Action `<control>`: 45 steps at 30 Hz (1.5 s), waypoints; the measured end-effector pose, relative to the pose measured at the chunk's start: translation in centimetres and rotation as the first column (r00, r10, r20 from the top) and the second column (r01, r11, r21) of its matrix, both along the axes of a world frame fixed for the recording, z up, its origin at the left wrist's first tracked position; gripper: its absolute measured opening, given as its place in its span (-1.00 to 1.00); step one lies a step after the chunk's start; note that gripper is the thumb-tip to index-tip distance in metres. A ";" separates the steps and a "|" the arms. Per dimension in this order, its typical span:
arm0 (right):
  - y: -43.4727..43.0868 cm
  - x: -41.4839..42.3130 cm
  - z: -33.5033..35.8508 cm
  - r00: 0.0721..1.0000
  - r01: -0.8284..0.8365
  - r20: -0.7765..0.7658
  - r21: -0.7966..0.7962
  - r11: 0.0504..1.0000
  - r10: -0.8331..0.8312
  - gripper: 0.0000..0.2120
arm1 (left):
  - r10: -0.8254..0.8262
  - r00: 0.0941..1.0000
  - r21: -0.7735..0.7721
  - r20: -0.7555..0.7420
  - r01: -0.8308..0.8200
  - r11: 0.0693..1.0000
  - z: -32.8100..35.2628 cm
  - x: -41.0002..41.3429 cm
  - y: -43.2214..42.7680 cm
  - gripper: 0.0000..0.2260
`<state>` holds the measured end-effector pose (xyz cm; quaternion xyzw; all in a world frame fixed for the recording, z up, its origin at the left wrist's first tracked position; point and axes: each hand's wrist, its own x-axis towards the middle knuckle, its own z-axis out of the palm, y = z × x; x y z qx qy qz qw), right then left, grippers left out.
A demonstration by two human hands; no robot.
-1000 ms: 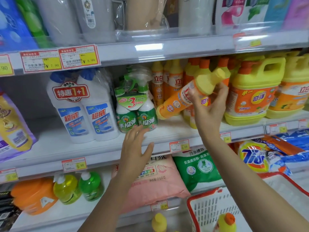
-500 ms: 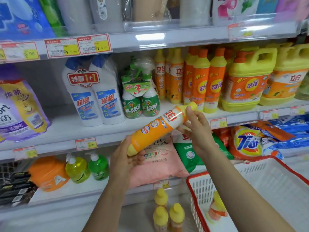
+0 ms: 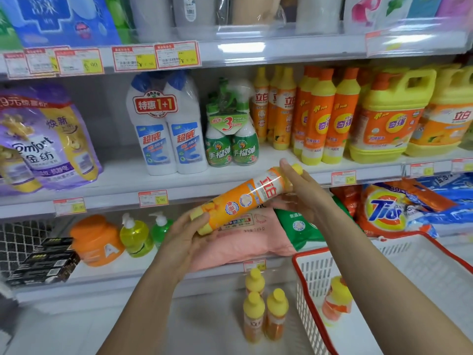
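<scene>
I hold the orange bottle (image 3: 243, 201) tilted: left hand (image 3: 184, 237) curled round its base, right hand (image 3: 304, 190) gripping its neck.

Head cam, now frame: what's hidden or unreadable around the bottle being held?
Head view:
- Cap of the orange bottle: mostly behind the right hand.
- Its base: wrapped by the left hand.
- Print on the price tag: blurred.
- Label of the second bottle: blurred, partly behind the basket wall.
- That basket: cut off by the bottom and right edges.

One long orange plastic bottle (image 3: 238, 203); two white blue-capped bottles (image 3: 151, 139); two green spray bottles (image 3: 219, 152). Three small yellow-capped bottles (image 3: 276, 303) stand below.
</scene>
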<state>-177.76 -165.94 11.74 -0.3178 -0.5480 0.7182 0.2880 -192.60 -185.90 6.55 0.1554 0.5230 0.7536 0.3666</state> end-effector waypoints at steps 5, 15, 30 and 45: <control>-1.1 -0.6 0.2 0.961 0.114 -0.255 -0.001 0.994 -0.110 -0.60 | -0.041 0.988 0.049 -0.151 0.048 0.998 -0.3 -0.3 -0.7 -0.54; -1.2 -0.4 -0.9 0.999 -0.011 -0.036 0.202 0.979 0.019 -0.40 | 0.167 0.985 0.121 -0.037 -0.161 0.979 0.0 0.4 -1.1 -0.63; -4.4 -1.4 -3.8 0.847 -0.527 0.391 0.705 0.475 0.359 -0.53 | 0.131 0.655 0.005 -0.744 -0.191 0.982 1.9 1.1 -1.6 -0.49; -2.6 -1.8 -3.5 0.983 0.122 -0.054 0.907 0.404 -0.177 -0.42 | 0.064 0.965 -0.136 -0.255 -0.101 0.986 -1.0 0.2 -0.8 -0.82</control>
